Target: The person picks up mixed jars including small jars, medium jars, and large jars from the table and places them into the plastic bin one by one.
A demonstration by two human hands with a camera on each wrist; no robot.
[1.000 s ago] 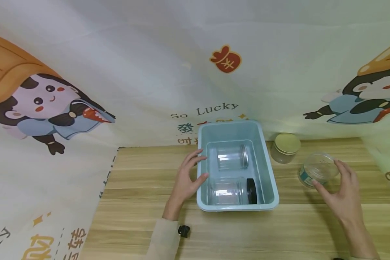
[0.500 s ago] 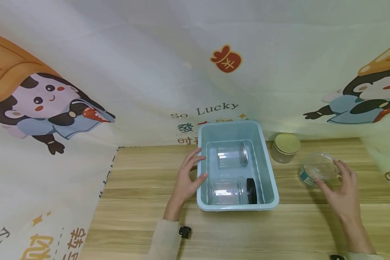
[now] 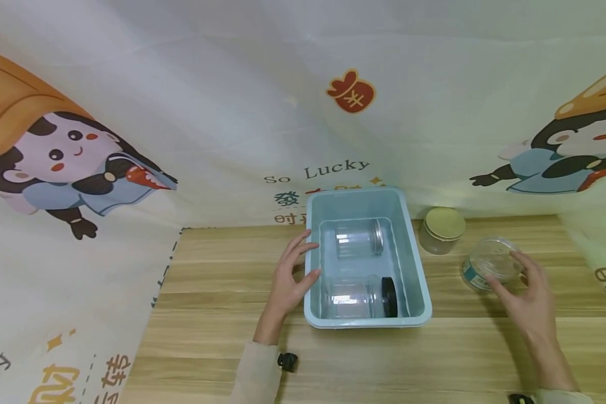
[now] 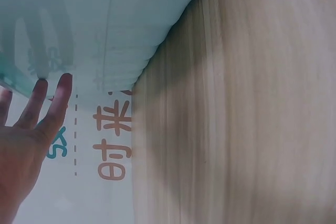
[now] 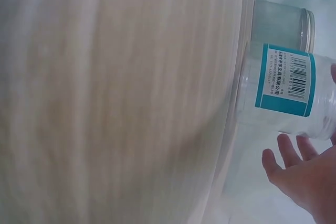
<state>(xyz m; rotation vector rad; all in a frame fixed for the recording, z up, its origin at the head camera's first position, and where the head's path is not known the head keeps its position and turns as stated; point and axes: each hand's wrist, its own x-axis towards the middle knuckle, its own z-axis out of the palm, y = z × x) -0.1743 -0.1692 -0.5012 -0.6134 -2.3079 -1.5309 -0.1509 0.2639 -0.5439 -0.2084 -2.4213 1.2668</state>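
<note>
A wooden counter point(image 3: 222, 336) carries a pale blue plastic bin point(image 3: 417, 275) near the middle of its far edge, with a printed cloth backdrop point(image 3: 182, 112) rising behind and around it. The left hand point(image 3: 288, 280) rests against the bin's left wall, fingers straight and slightly spread, the thumb touching the rim; its grip stays apart and encloses nothing. The left wrist view shows the fingertips point(image 4: 64, 85) just at the bin's outer wall point(image 4: 121, 19). Inside the bin lie two clear jars on their sides: one without a lid point(image 3: 358, 238) toward the far end, and one with a black lid point(image 3: 359, 297) toward the near end. To the right of the bin, toward the far right corner of the counter, stands a jar with a gold lid point(image 3: 441, 230). Nearer the right edge stands a clear labelled jar point(image 3: 490, 262), tilted, bearing a teal and white barcode label point(image 5: 286, 80). The right hand point(image 3: 527, 300) is just beside this jar, fingers relaxed and parted, the fingertips at its near side; whether they touch it cannot be told, and the grip is apart rather than closed round it.
</note>
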